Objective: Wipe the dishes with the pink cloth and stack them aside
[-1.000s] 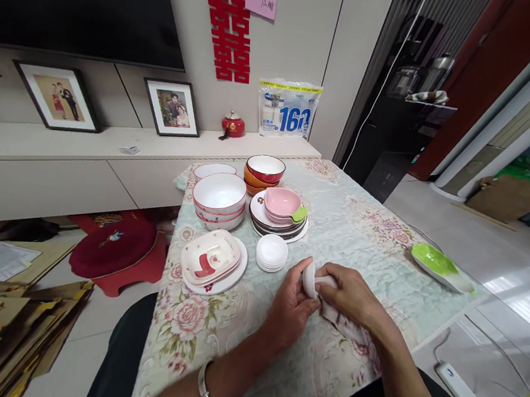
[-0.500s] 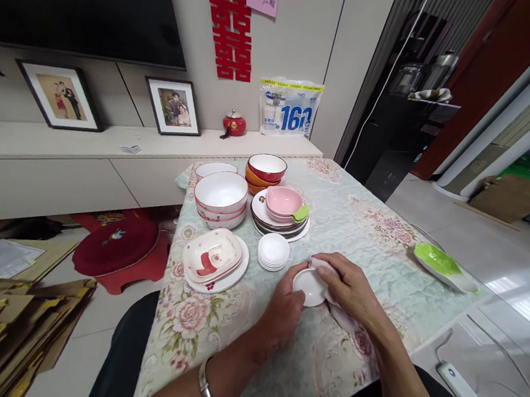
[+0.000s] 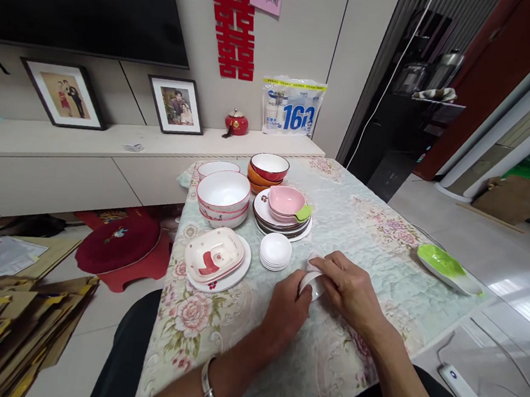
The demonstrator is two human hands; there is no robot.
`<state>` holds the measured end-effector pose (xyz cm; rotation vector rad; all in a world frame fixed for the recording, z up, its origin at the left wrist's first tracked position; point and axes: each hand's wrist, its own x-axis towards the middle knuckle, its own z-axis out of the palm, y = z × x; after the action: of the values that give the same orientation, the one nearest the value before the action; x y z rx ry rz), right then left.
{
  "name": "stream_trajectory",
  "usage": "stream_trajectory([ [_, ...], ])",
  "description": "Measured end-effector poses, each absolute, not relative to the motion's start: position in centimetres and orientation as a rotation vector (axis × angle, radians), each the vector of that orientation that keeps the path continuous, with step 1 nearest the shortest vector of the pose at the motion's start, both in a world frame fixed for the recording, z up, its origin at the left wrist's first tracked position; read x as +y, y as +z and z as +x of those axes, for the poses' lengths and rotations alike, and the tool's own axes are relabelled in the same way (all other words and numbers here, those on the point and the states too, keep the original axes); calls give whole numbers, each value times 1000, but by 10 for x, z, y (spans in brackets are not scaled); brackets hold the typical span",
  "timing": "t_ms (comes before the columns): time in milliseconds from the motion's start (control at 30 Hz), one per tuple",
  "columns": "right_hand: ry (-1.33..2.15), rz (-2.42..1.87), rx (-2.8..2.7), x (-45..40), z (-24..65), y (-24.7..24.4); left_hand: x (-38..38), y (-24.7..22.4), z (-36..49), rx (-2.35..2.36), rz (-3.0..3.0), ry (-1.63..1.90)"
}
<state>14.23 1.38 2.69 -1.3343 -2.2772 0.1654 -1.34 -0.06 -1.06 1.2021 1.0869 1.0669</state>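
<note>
Between my hands, above the near part of the table, is a small white dish (image 3: 316,288), tilted up on edge. My left hand (image 3: 285,309) is closed on its left side, thumb on the near face. A pale pinkish cloth (image 3: 313,265) is bunched in my right hand (image 3: 349,288), whose fingers press it to the dish's rim. Most of the cloth is hidden under that hand. Just left and behind sits a stack of small white dishes (image 3: 275,250). Farther left, cream bear-face bowls (image 3: 221,254) rest on a white plate (image 3: 239,271).
Behind stand red-rimmed white bowls (image 3: 223,191), red and orange bowls (image 3: 269,167), and a pink bowl (image 3: 287,199) on dark-edged plates (image 3: 285,227). A green leaf-shaped dish (image 3: 447,268) lies near the right edge of the flowered tablecloth (image 3: 240,341). A bagged pack (image 3: 293,108) is on the cabinet.
The small dish has turned from facing up to standing tilted on edge. My right hand, with the cloth, has shifted around its rim. The stacked tableware stays put.
</note>
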Motion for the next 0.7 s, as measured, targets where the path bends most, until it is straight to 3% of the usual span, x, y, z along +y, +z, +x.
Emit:
stream_trajectory([
  [167,128,-1270,-2284,10,138,32,-2,-9,-15,1105,1293,1137],
  [467,457,-1482,-2203,19,135,30,-3,-9,-13,1186,1289,1094],
  [700,77,-1370,-2218,17,143,21,1,-9,-15,1286,1443,1007],
])
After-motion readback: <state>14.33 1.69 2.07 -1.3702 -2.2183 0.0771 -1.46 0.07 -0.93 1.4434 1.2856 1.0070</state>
